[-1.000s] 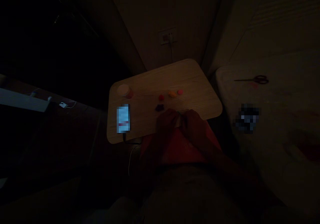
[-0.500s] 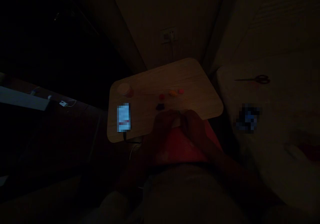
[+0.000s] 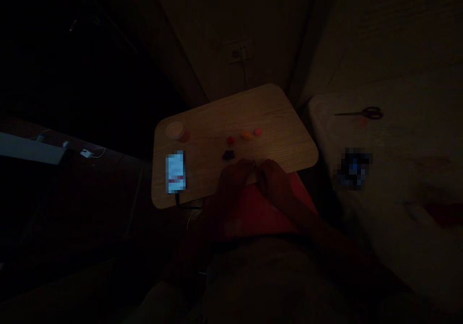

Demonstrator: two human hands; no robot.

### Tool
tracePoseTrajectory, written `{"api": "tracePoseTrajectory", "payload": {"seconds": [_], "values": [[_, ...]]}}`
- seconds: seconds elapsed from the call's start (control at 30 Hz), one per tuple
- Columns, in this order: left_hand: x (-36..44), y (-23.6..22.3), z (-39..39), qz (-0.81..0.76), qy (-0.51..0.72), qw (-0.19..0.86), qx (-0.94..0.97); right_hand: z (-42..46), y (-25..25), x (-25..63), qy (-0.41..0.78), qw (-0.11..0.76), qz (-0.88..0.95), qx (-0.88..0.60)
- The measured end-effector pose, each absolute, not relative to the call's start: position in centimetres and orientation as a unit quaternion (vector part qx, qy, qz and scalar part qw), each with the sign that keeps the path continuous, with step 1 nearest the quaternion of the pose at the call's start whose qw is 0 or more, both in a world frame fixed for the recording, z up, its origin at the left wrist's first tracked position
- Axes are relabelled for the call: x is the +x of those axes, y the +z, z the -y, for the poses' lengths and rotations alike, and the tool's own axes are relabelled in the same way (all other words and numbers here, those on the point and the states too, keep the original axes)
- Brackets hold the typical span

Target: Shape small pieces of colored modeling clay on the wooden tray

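In dim light, my left hand (image 3: 236, 175) and my right hand (image 3: 272, 175) meet at the near edge of a small wooden table (image 3: 206, 116). Both have their fingers curled in and nearly touching. Something small and dark seems pinched between the fingertips, too dim to name. Just beyond my left hand lies a dark, lumpy piece (image 3: 228, 155). Further back sit a small red ball (image 3: 230, 140), an orange oblong lump (image 3: 246, 135) and a pink round lump (image 3: 258, 132).
At the table's left stand a tub with a pale lid (image 3: 175, 130) and a lit phone (image 3: 175, 172) with a cable. On the pale surface to the right lie scissors (image 3: 369, 113) and a blurred-out dark object (image 3: 354, 168). A wall socket (image 3: 238, 51) holds a plug. Red cloth (image 3: 267, 213) is below my hands.
The whole view has shifted slightly, so things sit a little further left. My hands stay together at the table edge, with only small finger movements. The lumps on the table keep their places.
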State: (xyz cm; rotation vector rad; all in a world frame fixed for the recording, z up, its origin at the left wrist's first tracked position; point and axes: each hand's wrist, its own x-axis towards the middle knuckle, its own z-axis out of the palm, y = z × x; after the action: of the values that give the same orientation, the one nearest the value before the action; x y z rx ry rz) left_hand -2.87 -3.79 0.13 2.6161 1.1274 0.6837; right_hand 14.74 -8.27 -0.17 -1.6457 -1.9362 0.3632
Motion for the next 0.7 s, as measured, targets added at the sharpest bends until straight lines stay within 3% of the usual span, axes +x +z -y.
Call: {"api": "tracePoseTrajectory", "payload": {"seconds": [0.7], "values": [[-4.2,0.8,4.6,-0.388,0.165,0.116,0.899,8.7,0.6,13.5,0.129,0.267,0.696,-0.655]]}}
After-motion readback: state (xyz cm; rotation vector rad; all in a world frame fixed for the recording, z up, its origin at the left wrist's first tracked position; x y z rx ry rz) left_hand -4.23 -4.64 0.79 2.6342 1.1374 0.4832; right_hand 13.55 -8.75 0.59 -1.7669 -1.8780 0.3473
